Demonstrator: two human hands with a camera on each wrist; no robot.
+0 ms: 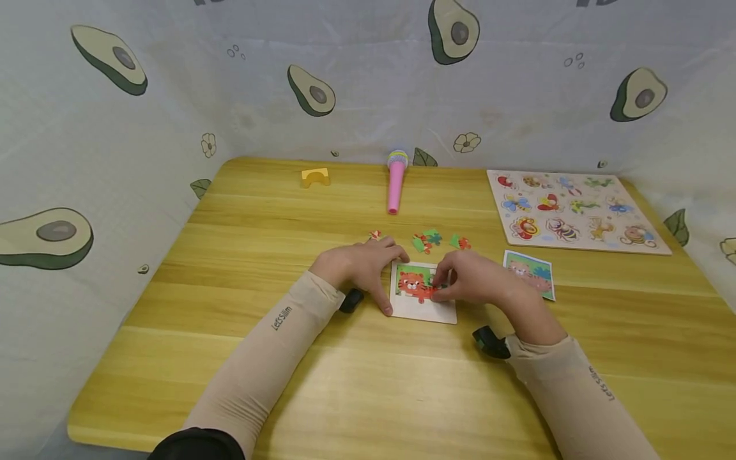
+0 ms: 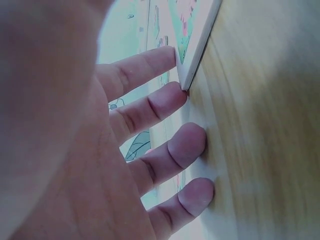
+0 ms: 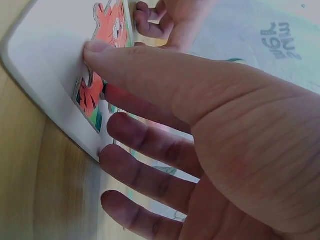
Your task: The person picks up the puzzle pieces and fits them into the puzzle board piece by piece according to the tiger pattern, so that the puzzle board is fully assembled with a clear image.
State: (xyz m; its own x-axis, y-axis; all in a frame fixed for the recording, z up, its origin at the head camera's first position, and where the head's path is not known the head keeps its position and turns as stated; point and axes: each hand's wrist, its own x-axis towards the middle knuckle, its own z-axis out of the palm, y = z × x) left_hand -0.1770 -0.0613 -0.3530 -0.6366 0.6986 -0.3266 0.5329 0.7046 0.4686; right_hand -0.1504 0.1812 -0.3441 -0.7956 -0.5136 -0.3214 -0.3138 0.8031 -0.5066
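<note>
A small white puzzle board [image 1: 428, 312] lies on the table with an orange tiger picture [image 1: 411, 285] partly laid in its recess. My left hand [image 1: 370, 268] spans the board's left side, thumb at the near corner and fingertips at the far one, holding it. Over the picture's right part, my right hand [image 1: 474, 278] pinches a puzzle piece between thumb and index finger, low over the board. The right wrist view shows that thumb on an orange edge, beside a striped orange piece [image 3: 90, 102] in the recess; the other fingers hang loosely. The pinched piece is mostly hidden.
Loose puzzle pieces [image 1: 427, 241] lie beyond the board. A picture card [image 1: 543, 271] is at its right, below a large insect puzzle board [image 1: 586, 239]. A pink microphone [image 1: 395, 185] and a yellow arch block [image 1: 315, 177] stand farther back on the wooden table [image 1: 230, 268].
</note>
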